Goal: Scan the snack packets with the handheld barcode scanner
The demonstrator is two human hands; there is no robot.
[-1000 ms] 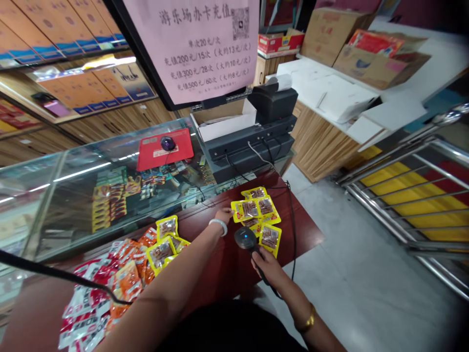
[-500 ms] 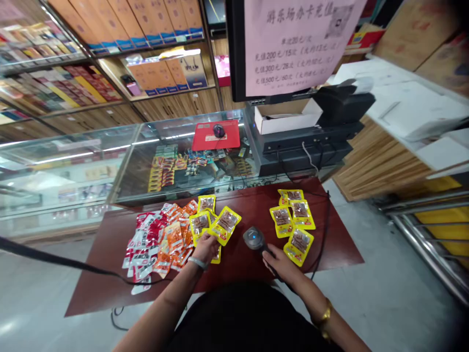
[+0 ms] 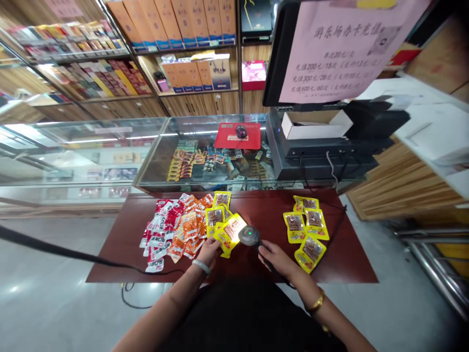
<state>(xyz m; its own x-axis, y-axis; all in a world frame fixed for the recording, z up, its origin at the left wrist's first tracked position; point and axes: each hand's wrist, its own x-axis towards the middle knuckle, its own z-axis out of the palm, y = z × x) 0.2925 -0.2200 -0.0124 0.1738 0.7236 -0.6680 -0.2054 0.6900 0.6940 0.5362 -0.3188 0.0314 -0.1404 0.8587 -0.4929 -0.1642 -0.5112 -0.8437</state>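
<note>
- Two bare forearms reach forward from the bottom of the view over a dark red table (image 3: 340,264).
- Nearest, the left hand (image 3: 208,250), with a pale bangle at its wrist, pinches the lower edge of a yellow snack packet (image 3: 231,232) between thumb and fingers, tilting it up off the table.
- Just right of it, the right hand (image 3: 275,255), with a gold bracelet on its wrist, is wrapped around the handle of a black barcode scanner (image 3: 250,236); the scanner's head shows a green light and sits touching or just beside the held packet.
- Right of the scanner, four more yellow packets (image 3: 307,230) lie flat in a small cluster on the table, apart from the hands.
- Left of the held packet lies a spread pile of orange packets (image 3: 190,229) and red-and-white packets (image 3: 161,230), with a few other yellow ones at its right edge.
- A black cable (image 3: 66,253) crosses the left of the view.
- Beyond the table stands a glass counter (image 3: 154,146) bearing a red mouse pad (image 3: 238,137) with a mouse.
- Right of that sits a black till (image 3: 322,156) under a pink notice (image 3: 340,49).
- Farthest back, shelves (image 3: 183,49) hold rows of boxes.
</note>
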